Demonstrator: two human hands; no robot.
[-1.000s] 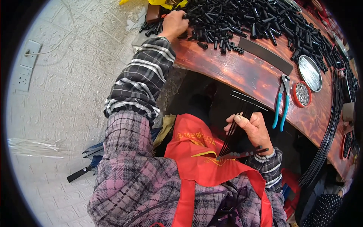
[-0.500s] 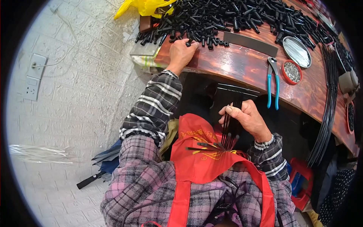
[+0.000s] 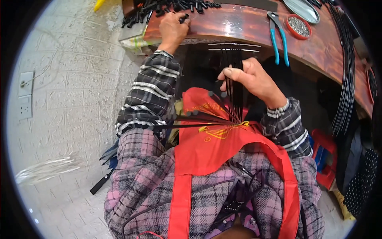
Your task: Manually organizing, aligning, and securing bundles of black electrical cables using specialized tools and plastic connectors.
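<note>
While the right hand [image 3: 254, 81] keeps its place over the lap, the left hand [image 3: 174, 30] has drawn away from the brown block [image 3: 128, 7], a black tube [image 3: 184, 18] now showing between its thumb and fingers. Those fingers are closed on the tube, and just beyond them lie the nearest loose pieces of the black pile [image 3: 195, 5]. From where I stand, that change suggests the picking-out is over for this piece: both hands are loaded, yet tube and rods are well apart, with nothing joined between them.

The right thumb and curled fingers are clamped on a bunch of thin black rods [image 3: 235, 89]. Below that grip the rods gather over the red apron [image 3: 203, 157], and a loose fan of dark-tipped ones [image 3: 207, 119] has swung farther out to the left than a second ago, so I'd judge the bunch is only partly in order. Above the grip, two pale bars [image 3: 234, 47] cross the upper ends; whether they touch, I can't tell. Beyond the right hand, up on the table [image 3: 227, 26], lie blue-handled pliers [image 3: 278, 38], beside a red bowl of metal bits [image 3: 299, 27].
</note>
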